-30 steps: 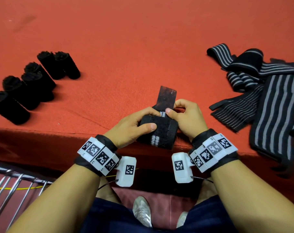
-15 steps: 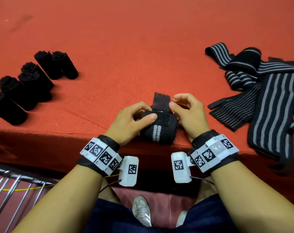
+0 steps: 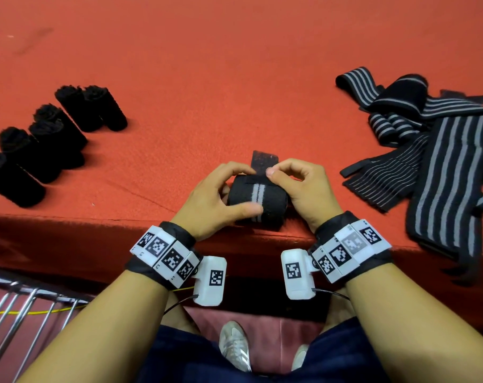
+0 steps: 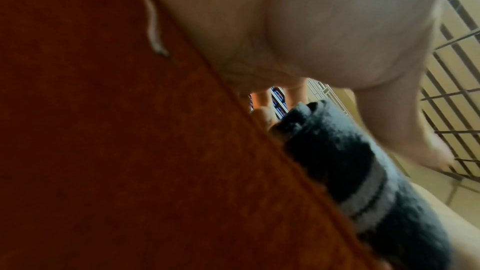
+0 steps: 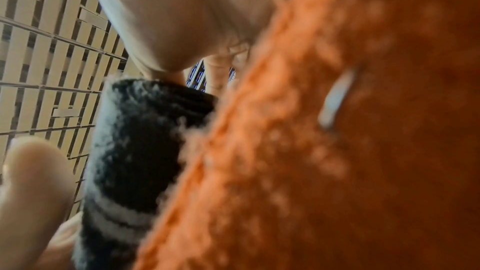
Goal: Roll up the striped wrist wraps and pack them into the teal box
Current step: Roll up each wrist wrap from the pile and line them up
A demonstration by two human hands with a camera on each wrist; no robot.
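A black wrist wrap with two grey stripes point(image 3: 258, 200) lies rolled into a thick cylinder at the front edge of the red table. My left hand point(image 3: 221, 197) grips its left end, thumb across the front of the roll. My right hand point(image 3: 301, 189) holds the right end and pinches the dark strap tab point(image 3: 264, 161) that sticks out behind the roll. The wrist views show the same roll point(image 4: 363, 182) point(image 5: 130, 151) close up against the red cloth. No teal box is in view.
Several rolled black wraps point(image 3: 41, 139) lie in a row at the left of the red table point(image 3: 235, 64). A heap of unrolled striped wraps point(image 3: 433, 150) covers the right side and hangs over the front edge. A metal rack point(image 3: 19, 305) stands below at lower left.
The roll has been turned further over the strap, so the tab sticking out behind it is much shorter. Both hands stayed on the roll at the table edge.
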